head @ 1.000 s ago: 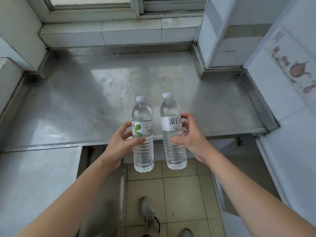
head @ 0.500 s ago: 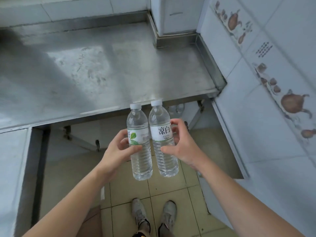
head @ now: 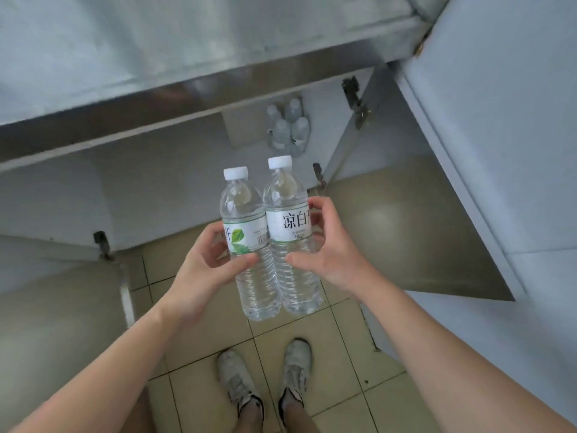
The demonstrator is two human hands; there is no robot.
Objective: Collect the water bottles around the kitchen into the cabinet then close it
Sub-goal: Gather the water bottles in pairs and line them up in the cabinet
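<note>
what changed: a second ago both bottles were up level with the steel tabletop (head: 193,42); now the view has tipped down under it and the open cabinet (head: 175,182) is right in front, so the person has gone from carrying to lining up for the drop-off

left hand (head: 204,270): fingers wrapped round the leaf-label bottle (head: 246,245), thumb across the front just under the label

right hand (head: 331,254): fingers clamped on the white-label bottle (head: 288,239), same sort of grip

where they are: both in the air, touching side by side, above the floor tiles (head: 352,364) and the shoes (head: 265,379), just outside the cabinet mouth

which way they point: long axes near upright, white caps leaning away toward the cabinet, bases toward the person

already stored: a cluster of bottles (head: 288,129) at the back of the cabinet, looks like four but it's blurry so don't quote me

doors: right cabinet door (head: 415,232) swung wide open, left one open too

what's left, I'd say: set these two inside near the others, then shut the doors
</note>
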